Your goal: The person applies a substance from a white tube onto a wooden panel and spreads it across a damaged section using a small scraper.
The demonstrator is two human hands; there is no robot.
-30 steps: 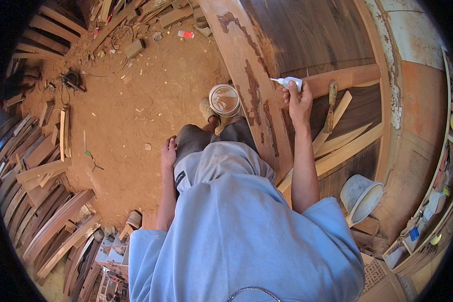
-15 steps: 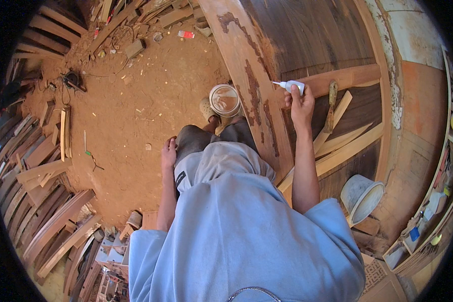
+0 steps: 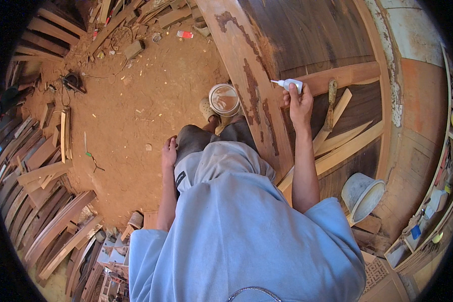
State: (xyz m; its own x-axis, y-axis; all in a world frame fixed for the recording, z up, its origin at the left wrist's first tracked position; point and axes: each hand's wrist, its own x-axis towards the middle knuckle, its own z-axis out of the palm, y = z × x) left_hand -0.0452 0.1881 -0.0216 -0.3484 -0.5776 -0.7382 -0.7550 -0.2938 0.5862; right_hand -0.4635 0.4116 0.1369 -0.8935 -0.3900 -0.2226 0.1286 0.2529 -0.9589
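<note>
My right hand (image 3: pixel 300 107) is closed around a small white squeeze bottle (image 3: pixel 292 84) with a thin nozzle. The nozzle points left, at a joint in a wooden frame (image 3: pixel 262 93); whether its tip touches the wood I cannot tell. Dark brown patches run along that frame's wide plank. A crosspiece (image 3: pixel 340 78) meets the plank beside the bottle. My left hand (image 3: pixel 169 150) lies against my thigh on the left, its fingers loosely stretched and holding nothing that I can see.
On the frame's dark panel lie a worn-handled tool (image 3: pixel 331 103) and pale wood strips (image 3: pixel 345 151). A white bucket (image 3: pixel 224 99) stands by my foot, another bucket (image 3: pixel 351 194) at the right. Stacked boards (image 3: pixel 55 221) line the left; a corded tool (image 3: pixel 73 82) sits on the dirt floor.
The bottle and my right hand have shifted very slightly left. My left hand has stayed where it was.
</note>
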